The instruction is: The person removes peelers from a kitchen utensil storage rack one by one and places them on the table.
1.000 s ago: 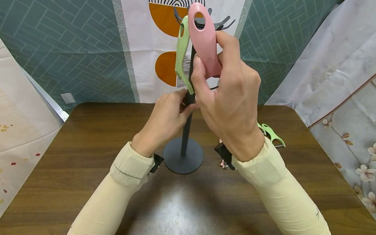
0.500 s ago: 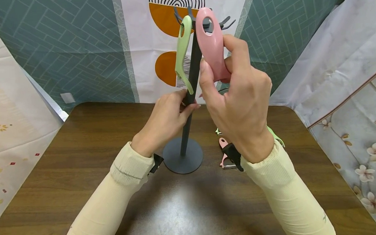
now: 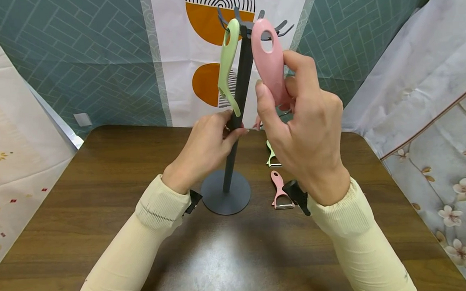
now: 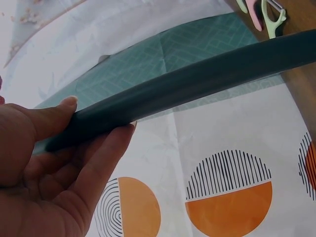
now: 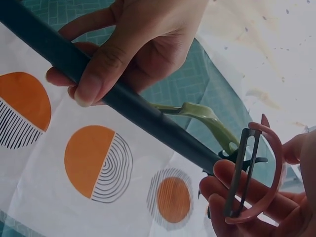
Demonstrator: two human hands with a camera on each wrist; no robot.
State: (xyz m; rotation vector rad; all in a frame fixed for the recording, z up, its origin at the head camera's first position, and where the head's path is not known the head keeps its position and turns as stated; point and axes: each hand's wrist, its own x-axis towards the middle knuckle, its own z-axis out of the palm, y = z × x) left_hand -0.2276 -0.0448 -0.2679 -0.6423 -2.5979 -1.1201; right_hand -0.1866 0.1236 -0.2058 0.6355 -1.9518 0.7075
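My left hand (image 3: pixel 203 149) grips the dark post of a hook stand (image 3: pixel 242 78) with thumb and fingers, below its ring of hooks. A green peeler (image 3: pixel 225 67) hangs from a hook on the left side. In my right hand (image 3: pixel 306 129) is a pink peeler (image 3: pixel 270 68), pinched by the handle with its holed end up, right in front of the hooks. The right wrist view shows that peeler's metal blade (image 5: pixel 242 170) between the fingers, and the left hand (image 5: pixel 143 49) around the post. In the left wrist view the post (image 4: pixel 197 79) slants past the fingers.
On the wooden table (image 3: pixel 104 238), right of the stand's round base (image 3: pixel 226 200), lie another pink peeler (image 3: pixel 278 189) and a green peeler (image 3: pixel 271 154). Further peelers (image 4: pixel 271 19) show at the top of the left wrist view. Patterned cloth (image 3: pixel 96 60) hangs behind.
My right hand has moved right and slightly down with the pink peeler, away from the hanging green one. The peelers on the table come more into view. The left hand stays on the post.
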